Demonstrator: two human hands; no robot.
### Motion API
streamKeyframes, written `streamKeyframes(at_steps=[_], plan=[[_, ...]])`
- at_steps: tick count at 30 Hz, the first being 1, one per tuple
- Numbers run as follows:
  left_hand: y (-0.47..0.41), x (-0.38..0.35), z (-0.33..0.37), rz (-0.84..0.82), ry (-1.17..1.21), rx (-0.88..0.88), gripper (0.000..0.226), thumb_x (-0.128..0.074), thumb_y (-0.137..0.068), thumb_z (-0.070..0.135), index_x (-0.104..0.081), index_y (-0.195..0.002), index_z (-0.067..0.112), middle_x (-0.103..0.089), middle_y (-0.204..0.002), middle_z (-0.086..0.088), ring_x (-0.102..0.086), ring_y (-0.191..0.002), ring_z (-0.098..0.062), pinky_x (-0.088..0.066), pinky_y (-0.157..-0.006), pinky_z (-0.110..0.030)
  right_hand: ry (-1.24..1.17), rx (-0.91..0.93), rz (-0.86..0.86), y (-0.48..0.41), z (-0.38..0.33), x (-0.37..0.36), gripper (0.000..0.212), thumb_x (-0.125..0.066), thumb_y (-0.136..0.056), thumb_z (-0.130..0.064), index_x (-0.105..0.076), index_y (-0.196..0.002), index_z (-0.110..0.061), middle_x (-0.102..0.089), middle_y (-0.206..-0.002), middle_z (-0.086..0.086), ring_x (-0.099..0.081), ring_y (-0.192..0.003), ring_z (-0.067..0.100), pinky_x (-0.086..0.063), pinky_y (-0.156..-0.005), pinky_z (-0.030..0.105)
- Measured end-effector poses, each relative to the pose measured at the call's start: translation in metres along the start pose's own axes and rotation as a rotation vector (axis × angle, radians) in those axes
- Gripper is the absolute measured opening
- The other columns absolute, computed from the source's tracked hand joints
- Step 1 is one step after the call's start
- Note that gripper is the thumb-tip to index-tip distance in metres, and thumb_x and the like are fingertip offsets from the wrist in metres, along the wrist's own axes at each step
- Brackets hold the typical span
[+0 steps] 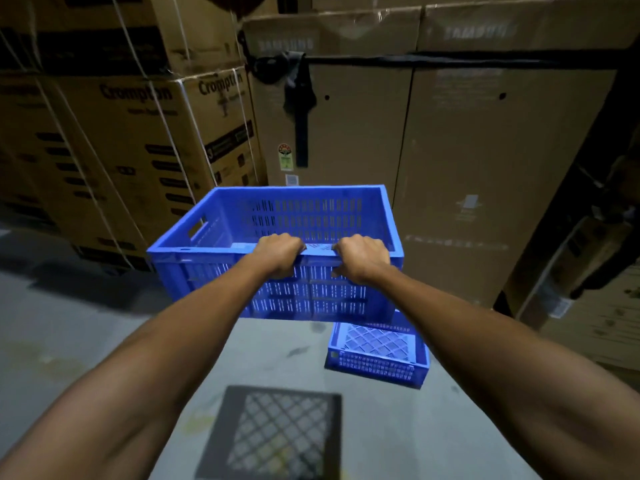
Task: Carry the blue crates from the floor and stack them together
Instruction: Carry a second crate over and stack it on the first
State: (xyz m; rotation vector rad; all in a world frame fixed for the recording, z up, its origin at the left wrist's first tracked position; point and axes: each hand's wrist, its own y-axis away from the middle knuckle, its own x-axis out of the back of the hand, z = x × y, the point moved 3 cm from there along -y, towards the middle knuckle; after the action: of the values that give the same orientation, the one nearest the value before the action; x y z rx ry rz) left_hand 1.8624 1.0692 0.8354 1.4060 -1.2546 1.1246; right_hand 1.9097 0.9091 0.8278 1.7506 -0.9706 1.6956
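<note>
2 hands hold 1 blue lifted crate (301, 216) in the air, up and left of the floor crate (377, 355).
The left hand (278, 254) and right hand (362, 258) each clench the lifted crate's near rim, fingers curled over its edge, close together near the middle. The lifted crate hides the floor crate's far end. Its latticed shadow (273, 434) lies on the grey floor (104, 323), nearer and left of the floor crate. Tall cardboard boxes (467, 168) stand beyond the floor crate.

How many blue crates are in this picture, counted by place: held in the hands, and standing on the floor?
Held crate, gripped by left hand and right hand: 1
Floor crate: 1
Total: 2 blue crates
</note>
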Motion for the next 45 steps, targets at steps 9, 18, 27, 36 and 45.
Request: streamKeyframes(at_steps=[9, 18, 27, 36, 45], plan=[[-0.165, -0.243, -0.038, 0.141, -0.056, -0.059, 0.013, -0.068, -0.083, 0.028, -0.06, -0.09, 0.02, -0.064, -0.103, -0.01, -0.06, -0.097, -0.033, -0.039, -0.07, -0.035, -0.003, -0.025, 0.099, -0.129, 0.045, -0.257, 0.02, -0.07, -0.085, -0.041, -0.058, -0.085, -0.025, -0.067, -0.096, 0.004, -0.063, -0.095, 0.03, -0.036, -0.067, 0.033], [-0.281, -0.518, -0.014, 0.121, -0.133, -0.055, 0.016, -0.059, -0.091, 0.027, -0.047, -0.082, 0.023, -0.06, -0.1, -0.011, -0.059, -0.093, -0.035, -0.036, -0.065, -0.035, -0.018, -0.042, 0.109, -0.192, 0.106, -0.558, 0.027, -0.074, -0.083, -0.044, -0.056, -0.082, -0.024, -0.061, -0.083, 0.002, -0.064, -0.087, 0.03, -0.038, -0.064, 0.035], [-0.336, -0.652, -0.009, 0.138, -0.185, -0.042, 0.022, -0.066, -0.089, 0.033, -0.047, -0.083, 0.024, -0.057, -0.093, -0.007, -0.054, -0.083, -0.03, -0.039, -0.066, -0.036, -0.071, -0.027, 0.182, -0.223, 0.129, -0.707, 0.025, -0.073, -0.086, -0.042, -0.057, -0.081, -0.023, -0.06, -0.079, -0.001, -0.061, -0.08, 0.028, -0.038, -0.062, 0.034], [-0.357, -0.699, -0.013, 0.036, -0.189, -0.053, 0.015, -0.062, -0.089, 0.021, -0.048, -0.084, 0.024, -0.061, -0.097, -0.007, -0.055, -0.081, -0.028, -0.039, -0.066, -0.035, -0.1, -0.039, 0.08, -0.236, 0.133, -0.752, 0.031, -0.075, -0.084, -0.042, -0.051, -0.077, -0.024, -0.063, -0.081, 0.001, -0.063, -0.082, 0.028, -0.04, -0.064, 0.035], [-0.375, -0.716, -0.023, 0.104, -0.173, -0.037, 0.016, -0.058, -0.092, 0.023, -0.046, -0.082, 0.024, -0.061, -0.099, -0.009, -0.059, -0.094, -0.032, -0.039, -0.068, -0.036, -0.059, -0.014, 0.14, -0.254, 0.135, -0.766, 0.022, -0.073, -0.086, -0.041, -0.061, -0.089, -0.022, -0.069, -0.095, 0.004, -0.065, -0.091, 0.031, -0.04, -0.066, 0.034]])
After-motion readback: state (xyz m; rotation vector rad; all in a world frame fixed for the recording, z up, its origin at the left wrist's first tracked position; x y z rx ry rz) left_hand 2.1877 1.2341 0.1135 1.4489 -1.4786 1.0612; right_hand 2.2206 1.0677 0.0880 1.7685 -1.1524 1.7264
